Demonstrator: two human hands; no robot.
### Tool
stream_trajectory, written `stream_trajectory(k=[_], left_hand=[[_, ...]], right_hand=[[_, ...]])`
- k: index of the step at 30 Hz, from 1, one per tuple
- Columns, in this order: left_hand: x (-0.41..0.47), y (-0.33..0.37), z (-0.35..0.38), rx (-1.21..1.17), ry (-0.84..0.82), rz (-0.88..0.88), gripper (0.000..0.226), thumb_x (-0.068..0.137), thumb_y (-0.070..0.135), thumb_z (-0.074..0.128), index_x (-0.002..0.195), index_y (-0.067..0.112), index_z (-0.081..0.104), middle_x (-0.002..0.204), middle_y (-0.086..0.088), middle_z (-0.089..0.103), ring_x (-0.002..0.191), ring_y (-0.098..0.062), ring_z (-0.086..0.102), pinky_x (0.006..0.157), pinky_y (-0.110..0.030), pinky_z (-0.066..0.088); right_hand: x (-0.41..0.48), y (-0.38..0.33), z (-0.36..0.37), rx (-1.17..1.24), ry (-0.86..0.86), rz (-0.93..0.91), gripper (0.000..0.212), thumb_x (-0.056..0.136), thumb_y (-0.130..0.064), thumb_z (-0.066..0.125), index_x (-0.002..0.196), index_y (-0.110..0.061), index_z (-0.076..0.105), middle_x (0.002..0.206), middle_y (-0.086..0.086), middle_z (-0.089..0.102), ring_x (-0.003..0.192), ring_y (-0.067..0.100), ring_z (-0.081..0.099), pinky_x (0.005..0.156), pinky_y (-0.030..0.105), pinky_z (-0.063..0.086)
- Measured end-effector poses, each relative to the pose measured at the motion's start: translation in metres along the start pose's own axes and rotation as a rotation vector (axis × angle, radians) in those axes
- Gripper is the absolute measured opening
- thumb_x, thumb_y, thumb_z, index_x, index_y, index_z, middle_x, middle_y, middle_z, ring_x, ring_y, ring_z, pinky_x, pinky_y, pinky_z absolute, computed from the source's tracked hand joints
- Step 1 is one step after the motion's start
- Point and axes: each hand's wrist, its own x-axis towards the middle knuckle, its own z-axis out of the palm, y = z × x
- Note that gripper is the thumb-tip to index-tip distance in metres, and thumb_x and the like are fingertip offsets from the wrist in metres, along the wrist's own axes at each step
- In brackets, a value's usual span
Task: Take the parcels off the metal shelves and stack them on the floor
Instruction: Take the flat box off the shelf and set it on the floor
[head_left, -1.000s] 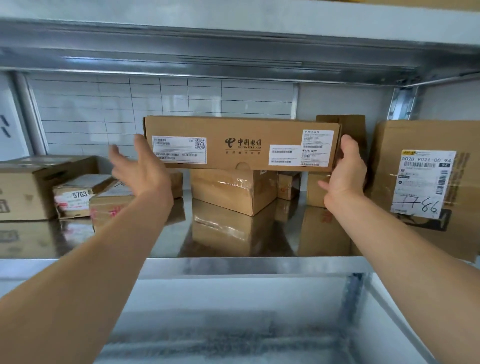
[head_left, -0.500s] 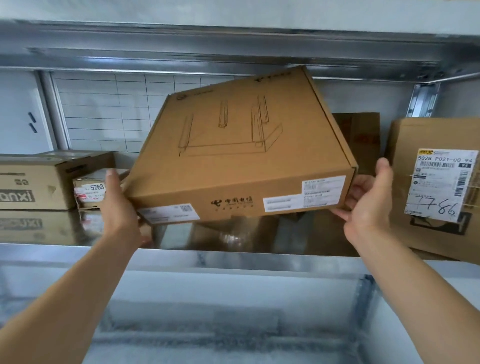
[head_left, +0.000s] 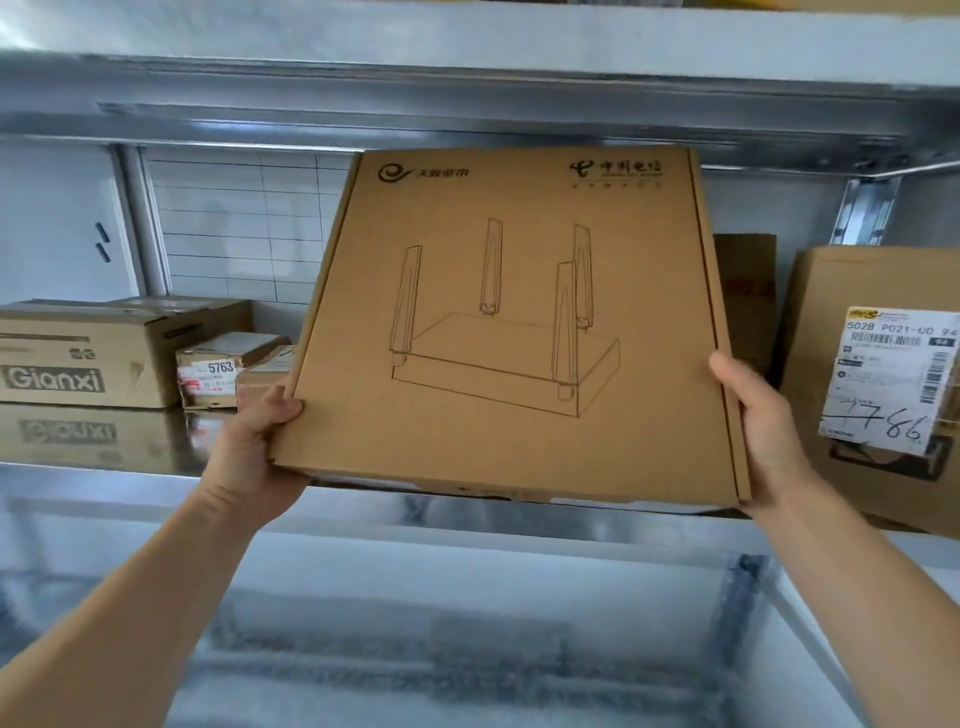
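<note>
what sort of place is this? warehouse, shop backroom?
Probably a parcel depot or pickup-point storeroom. The metal shelving holds cardboard parcels; the large parcel at right has a courier label with 1786 handwritten, and a small parcel at left is marked 5763. The left hand and right hand hold a router box.

The left hand (head_left: 254, 441) and right hand (head_left: 763, 421) are bare, as are both forearms (head_left: 156, 597).

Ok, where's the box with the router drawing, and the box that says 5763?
router box (head_left: 511, 332), head view, its drawn front face.
5763 box (head_left: 222, 370), head view, its white label.
</note>
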Motion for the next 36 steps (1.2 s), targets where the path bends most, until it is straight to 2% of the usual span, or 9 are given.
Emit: stream_trajectory(k=[2, 5, 8, 12, 18, 21, 26, 31, 36], left_hand=[[-0.002, 0.002, 0.003, 0.032, -0.023, 0.000, 0.048, 0.098, 0.019, 0.035, 0.079, 0.025, 0.079, 0.081, 0.002, 0.073, 0.071, -0.016, 0.071, 0.059, -0.033, 0.058], [-0.003, 0.007, 0.013, 0.082, -0.053, 0.006, 0.051, 0.101, 0.042, 0.037, 0.074, 0.034, 0.080, 0.079, 0.005, 0.075, 0.067, -0.013, 0.071, 0.053, -0.031, 0.057], [-0.006, 0.013, 0.016, 0.076, -0.014, -0.005, 0.051, 0.097, 0.052, 0.039, 0.079, 0.031, 0.082, 0.086, 0.002, 0.077, 0.071, -0.014, 0.074, 0.055, -0.029, 0.059], [-0.012, 0.012, 0.011, 0.069, 0.054, -0.011, 0.049, 0.095, 0.055, 0.040, 0.095, 0.024, 0.078, 0.088, 0.000, 0.077, 0.073, -0.015, 0.074, 0.054, -0.031, 0.060], [-0.030, 0.013, 0.003, 0.063, 0.117, 0.043, 0.062, 0.082, 0.071, 0.035, 0.074, 0.031, 0.082, 0.085, -0.001, 0.078, 0.073, -0.015, 0.075, 0.056, -0.032, 0.061], [-0.039, 0.016, -0.001, 0.078, 0.158, 0.063, 0.071, 0.095, 0.067, 0.025, 0.073, 0.030, 0.082, 0.080, 0.000, 0.078, 0.069, -0.011, 0.074, 0.056, -0.026, 0.060], [-0.065, 0.012, -0.018, 0.130, 0.240, 0.110, 0.071, 0.099, 0.059, 0.024, 0.067, 0.032, 0.081, 0.074, 0.002, 0.077, 0.064, -0.009, 0.073, 0.053, -0.023, 0.058], [-0.093, 0.012, -0.034, 0.157, 0.294, 0.142, 0.079, 0.103, 0.051, 0.017, 0.057, 0.033, 0.078, 0.065, 0.005, 0.074, 0.057, -0.006, 0.071, 0.049, -0.020, 0.056], [-0.115, 0.017, -0.061, 0.196, 0.415, 0.174, 0.074, 0.102, 0.054, 0.023, 0.060, 0.031, 0.079, 0.064, 0.003, 0.074, 0.054, -0.008, 0.070, 0.047, -0.020, 0.055]], right_hand=[[-0.001, 0.007, -0.007, 0.036, 0.010, -0.007, 0.023, 0.103, -0.022, 0.046, 0.115, -0.015, 0.065, 0.085, 0.002, 0.075, 0.071, 0.016, 0.073, 0.055, 0.029, 0.061], [-0.002, 0.018, -0.016, 0.068, 0.012, -0.025, 0.030, 0.101, -0.018, 0.045, 0.126, -0.013, 0.061, 0.090, 0.002, 0.073, 0.077, 0.018, 0.070, 0.056, 0.029, 0.060], [-0.004, 0.022, -0.020, 0.068, -0.011, -0.034, 0.050, 0.097, -0.021, 0.050, 0.145, -0.008, 0.051, 0.098, 0.004, 0.072, 0.080, 0.018, 0.072, 0.059, 0.032, 0.061], [-0.006, 0.022, -0.019, 0.042, -0.033, -0.051, 0.075, 0.078, -0.028, 0.059, 0.150, -0.009, 0.049, 0.109, 0.010, 0.070, 0.086, 0.022, 0.073, 0.063, 0.035, 0.062], [-0.007, 0.026, -0.009, 0.092, -0.146, -0.047, 0.075, 0.080, -0.042, 0.062, 0.147, -0.009, 0.049, 0.105, 0.008, 0.071, 0.085, 0.022, 0.074, 0.062, 0.037, 0.063], [-0.003, 0.028, 0.001, 0.124, -0.163, -0.053, 0.101, 0.068, -0.050, 0.086, 0.149, -0.004, 0.045, 0.105, 0.010, 0.070, 0.089, 0.025, 0.072, 0.069, 0.039, 0.065], [-0.002, 0.051, 0.012, 0.209, -0.208, -0.043, 0.066, 0.094, -0.027, 0.059, 0.152, -0.001, 0.039, 0.097, 0.005, 0.075, 0.082, 0.018, 0.075, 0.062, 0.032, 0.063], [-0.007, 0.067, 0.034, 0.154, -0.293, -0.030, 0.085, 0.076, -0.039, 0.084, 0.145, -0.007, 0.045, 0.111, 0.009, 0.070, 0.091, 0.021, 0.074, 0.072, 0.038, 0.065], [-0.010, 0.084, 0.052, 0.148, -0.345, 0.010, 0.061, 0.081, -0.032, 0.077, 0.130, -0.010, 0.050, 0.108, 0.009, 0.069, 0.094, 0.024, 0.069, 0.075, 0.041, 0.063]])
